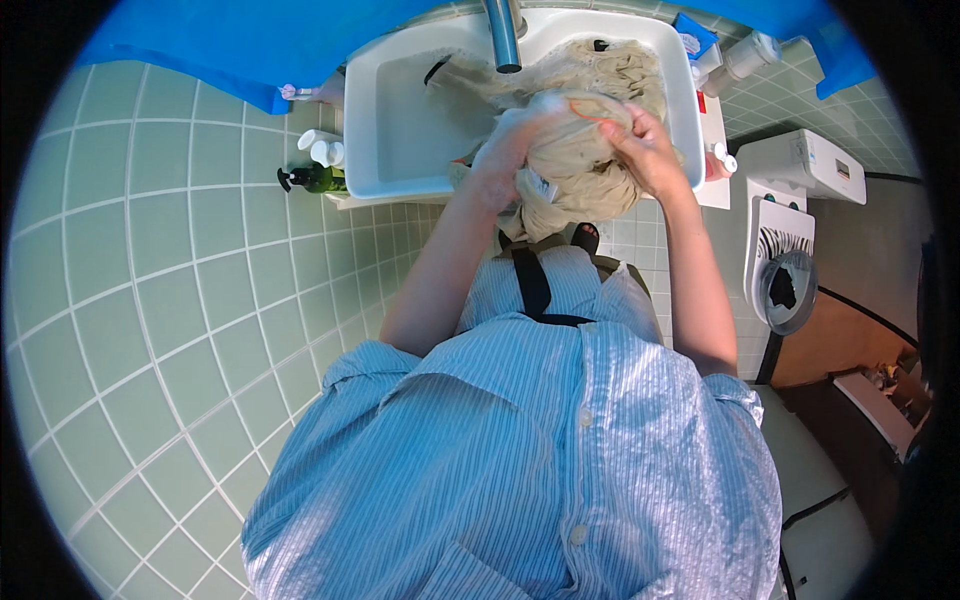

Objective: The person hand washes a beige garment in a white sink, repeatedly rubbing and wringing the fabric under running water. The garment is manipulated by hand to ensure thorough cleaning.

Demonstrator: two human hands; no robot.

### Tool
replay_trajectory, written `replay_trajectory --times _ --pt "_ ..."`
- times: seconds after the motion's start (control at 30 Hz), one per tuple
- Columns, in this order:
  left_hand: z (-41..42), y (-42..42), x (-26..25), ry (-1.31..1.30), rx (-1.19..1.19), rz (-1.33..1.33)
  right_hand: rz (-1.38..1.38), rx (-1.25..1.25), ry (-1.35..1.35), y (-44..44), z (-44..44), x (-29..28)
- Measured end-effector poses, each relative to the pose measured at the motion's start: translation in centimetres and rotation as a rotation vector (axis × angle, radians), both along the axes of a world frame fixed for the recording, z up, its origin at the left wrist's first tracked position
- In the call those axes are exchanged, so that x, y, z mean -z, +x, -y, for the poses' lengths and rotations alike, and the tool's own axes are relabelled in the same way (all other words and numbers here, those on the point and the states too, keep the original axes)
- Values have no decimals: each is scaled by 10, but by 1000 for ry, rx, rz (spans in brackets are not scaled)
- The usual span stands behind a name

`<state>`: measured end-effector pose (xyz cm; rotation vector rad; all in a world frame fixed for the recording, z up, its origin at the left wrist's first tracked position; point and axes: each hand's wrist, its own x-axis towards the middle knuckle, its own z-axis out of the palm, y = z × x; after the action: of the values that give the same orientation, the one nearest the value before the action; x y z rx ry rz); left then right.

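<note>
A wet beige garment (585, 191) is bunched at the near edge of a white washbasin (360, 135). My left hand (510, 150), covered in suds, is inside or under its cloth; the fingers are hidden. My right hand (646, 150) pinches a fold beside an orange-stitched edge. A white label shows on the cloth near my left wrist. More of the beige cloth (630, 71) lies in the cloudy, soapy water, at the back right of the basin. The metal faucet (505, 37) hangs over the basin's back middle.
A green pump bottle (319, 178) and white-capped containers (328, 152) stand left of the basin. On its right are a blue tube (695, 36), a clear container (742, 61) and a small pink bottle (718, 163). A toilet (780, 225) is farther right; tiled wall runs along the left.
</note>
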<state>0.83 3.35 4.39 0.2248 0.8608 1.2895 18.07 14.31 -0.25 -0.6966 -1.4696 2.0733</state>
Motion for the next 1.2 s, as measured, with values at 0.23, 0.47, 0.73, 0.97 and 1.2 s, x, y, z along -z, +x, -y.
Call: replay_trajectory --times 0.23,0.47,0.73,0.97,1.2 --pt "-2 11 -22 242 133 -499 -157 83 -211 -1 -5 -36" --pt "-7 13 -23 261 69 -495 -158 170 -165 -6 4 -57" --pt "-15 16 -20 222 -62 -358 144 14 289 8 0 -55" --pt "-19 24 -23 332 -83 -313 -223 48 -59 3 10 -72" --pt "-19 32 -34 280 -123 -284 -337 87 -126 5 13 -72"
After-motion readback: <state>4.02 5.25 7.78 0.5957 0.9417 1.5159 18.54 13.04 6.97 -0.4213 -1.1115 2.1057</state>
